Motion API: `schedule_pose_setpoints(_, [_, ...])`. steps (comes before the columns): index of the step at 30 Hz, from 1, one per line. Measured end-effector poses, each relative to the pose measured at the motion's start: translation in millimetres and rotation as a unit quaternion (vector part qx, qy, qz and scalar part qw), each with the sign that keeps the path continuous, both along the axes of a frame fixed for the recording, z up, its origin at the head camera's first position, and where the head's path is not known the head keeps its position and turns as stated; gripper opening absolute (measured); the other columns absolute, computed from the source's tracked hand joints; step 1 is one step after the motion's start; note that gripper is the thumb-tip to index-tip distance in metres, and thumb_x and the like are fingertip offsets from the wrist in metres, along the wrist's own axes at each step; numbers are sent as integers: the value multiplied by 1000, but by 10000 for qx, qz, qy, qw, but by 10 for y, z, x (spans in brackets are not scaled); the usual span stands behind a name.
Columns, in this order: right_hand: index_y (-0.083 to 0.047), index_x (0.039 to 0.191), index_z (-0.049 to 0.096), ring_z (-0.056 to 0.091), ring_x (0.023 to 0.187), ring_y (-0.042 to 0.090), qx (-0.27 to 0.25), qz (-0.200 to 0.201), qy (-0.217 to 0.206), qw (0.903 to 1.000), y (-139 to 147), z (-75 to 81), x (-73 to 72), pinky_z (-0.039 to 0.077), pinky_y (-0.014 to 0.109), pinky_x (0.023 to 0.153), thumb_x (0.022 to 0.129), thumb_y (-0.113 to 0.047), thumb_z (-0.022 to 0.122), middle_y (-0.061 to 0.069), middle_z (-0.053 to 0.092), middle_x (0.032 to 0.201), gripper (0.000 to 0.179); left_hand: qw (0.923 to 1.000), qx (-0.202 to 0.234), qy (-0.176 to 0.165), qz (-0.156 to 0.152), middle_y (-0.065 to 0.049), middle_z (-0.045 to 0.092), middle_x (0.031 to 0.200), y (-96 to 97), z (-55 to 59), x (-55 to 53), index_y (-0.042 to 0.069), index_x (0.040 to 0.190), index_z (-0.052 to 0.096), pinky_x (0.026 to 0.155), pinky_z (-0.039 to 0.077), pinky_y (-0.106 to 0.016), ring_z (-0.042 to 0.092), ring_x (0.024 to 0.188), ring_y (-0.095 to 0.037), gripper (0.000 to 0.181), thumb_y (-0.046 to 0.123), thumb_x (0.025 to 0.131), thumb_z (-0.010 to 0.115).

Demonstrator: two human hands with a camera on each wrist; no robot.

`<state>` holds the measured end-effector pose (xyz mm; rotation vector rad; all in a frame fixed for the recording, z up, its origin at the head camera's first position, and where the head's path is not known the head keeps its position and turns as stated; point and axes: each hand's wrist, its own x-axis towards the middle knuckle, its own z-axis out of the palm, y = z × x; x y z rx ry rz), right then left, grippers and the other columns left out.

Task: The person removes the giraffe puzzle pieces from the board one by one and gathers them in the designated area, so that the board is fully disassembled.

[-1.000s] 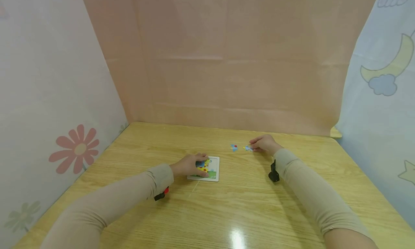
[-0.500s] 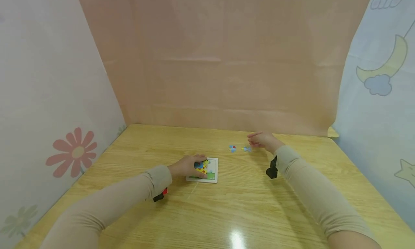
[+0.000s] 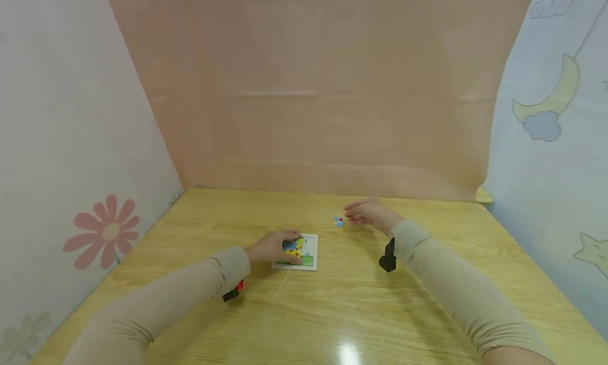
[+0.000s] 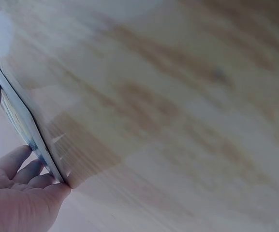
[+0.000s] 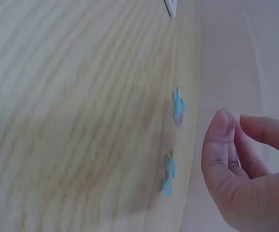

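Note:
A small white-framed puzzle board (image 3: 311, 245) lies on the table, showing a yellow spotted animal picture over green. My left hand (image 3: 272, 247) holds it from the left, fingers and thumb spread over it to its edges; part of the picture is covered. In the left wrist view several fingers (image 4: 21, 162) touch the tilted-looking board. My right hand (image 3: 371, 214) hovers above the table with loosely bent fingers, holding nothing. A light-blue puzzle piece with a red dot (image 3: 338, 221) lies just left of it. Another light-blue piece (image 5: 168, 175) lies under the hand, mostly hidden in the head view.
The wooden table (image 3: 304, 317) meets a hanging brown sheet (image 3: 304, 101) at the back. Pale printed cloths stand at both sides, with a flower (image 3: 102, 230) at left and a moon (image 3: 551, 96) at right.
My right hand has let go of the farther-right puzzle piece, lifted, then shifted left over it. My left hand has stayed on the board. The head view has shifted slightly.

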<state>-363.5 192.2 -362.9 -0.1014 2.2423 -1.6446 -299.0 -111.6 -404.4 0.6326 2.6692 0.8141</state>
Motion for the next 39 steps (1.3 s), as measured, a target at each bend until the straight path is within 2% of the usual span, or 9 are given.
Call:
schedule_pose_setpoints(3, [12, 134, 49, 69, 96, 23, -76, 169, -81, 9998, -75, -3, 46, 50, 42, 100, 96, -3, 57, 25, 62, 124, 42, 10000, 30, -41, 58, -4, 29, 159, 0, 10, -5, 18, 148, 42, 119, 24, -49, 24, 147, -31, 82, 43, 79, 78])
schedule_pose_setpoints(7, [13, 131, 51, 69, 90, 18, -164, 313, -175, 9992, -185, -53, 104, 54, 39, 94, 95, -2, 57, 24, 65, 119, 40, 9999, 40, -59, 114, -2, 28, 159, 3, 40, -6, 19, 148, 42, 119, 23, -49, 22, 148, -31, 83, 43, 78, 79])
schedule_pose_setpoints(13, [12, 123, 58, 67, 76, 13, -122, 128, -233, 9996, -410, -222, 270, 59, 29, 77, 94, -2, 59, 16, 70, 103, 33, 10000, -2, -3, 54, -3, 30, 159, 16, 45, -17, 17, 148, 42, 119, 24, -49, 24, 147, -31, 83, 44, 78, 78])
schedule_pose_setpoints(18, [5, 113, 67, 67, 69, 13, 110, 149, -218, 9996, -608, -321, 428, 60, 29, 70, 90, -5, 66, 9, 72, 90, 25, 9999, -21, 34, 122, -3, 31, 158, 17, 34, -39, 18, 147, 43, 119, 25, -47, 26, 147, -30, 82, 44, 78, 79])
schedule_pose_setpoints(25, [-3, 102, 74, 65, 74, 13, 666, 435, 54, 9968, -746, -344, 600, 58, 27, 71, 84, -8, 75, 4, 70, 101, 20, 9999, 30, 33, 153, -4, 32, 158, 25, 54, -26, 16, 146, 44, 119, 24, -49, 26, 147, -31, 81, 42, 78, 80])
schedule_pose_setpoints(32, [-8, 100, 76, 55, 71, 12, 979, 588, 424, 9926, -771, -351, 643, 51, 22, 64, 74, -10, 84, 0, 64, 82, 27, 9999, 123, 28, 19, -5, 30, 158, 9, 53, -66, 14, 148, 41, 118, 24, -51, 24, 147, -32, 84, 42, 78, 79])
schedule_pose_setpoints(39, [-10, 95, 77, 54, 72, 12, 1154, 641, 724, 9886, -836, -372, 668, 50, 23, 63, 73, -13, 85, 0, 65, 78, 23, 10000, 70, 12, -56, -5, 27, 160, -25, 60, -77, 13, 149, 38, 119, 21, -52, 20, 148, -31, 84, 43, 80, 77])
